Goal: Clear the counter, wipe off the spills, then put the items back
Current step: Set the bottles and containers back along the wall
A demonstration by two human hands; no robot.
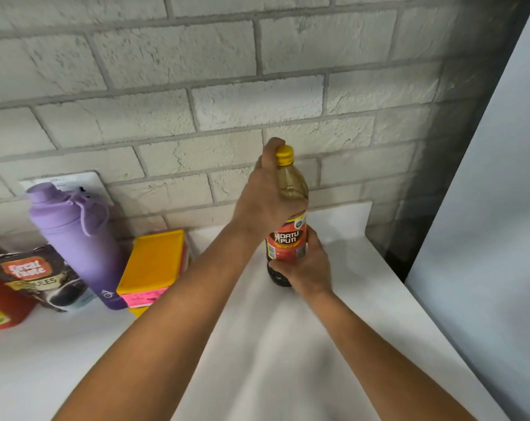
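Both hands on the Datu Puti bottle (288, 238), upright on the white table (257, 360) near back wall: left hand (263, 196) grip round neck, right hand (306, 265) grip round base. Table looks spill-free; prob. put-back stage, other items grouped at left.

I have the clear plastic sauce bottle with the yellow cap (288, 214) standing upright on the white counter (257, 360), toward the back right near the grey brick wall (197, 86). My left hand (262, 202) wraps its neck, my right hand (306, 265) its lower part. Well to its left stand the yellow-lidded box (151, 262), then the lilac metal flask (75, 241), then the dark coffee pouch (39, 278).
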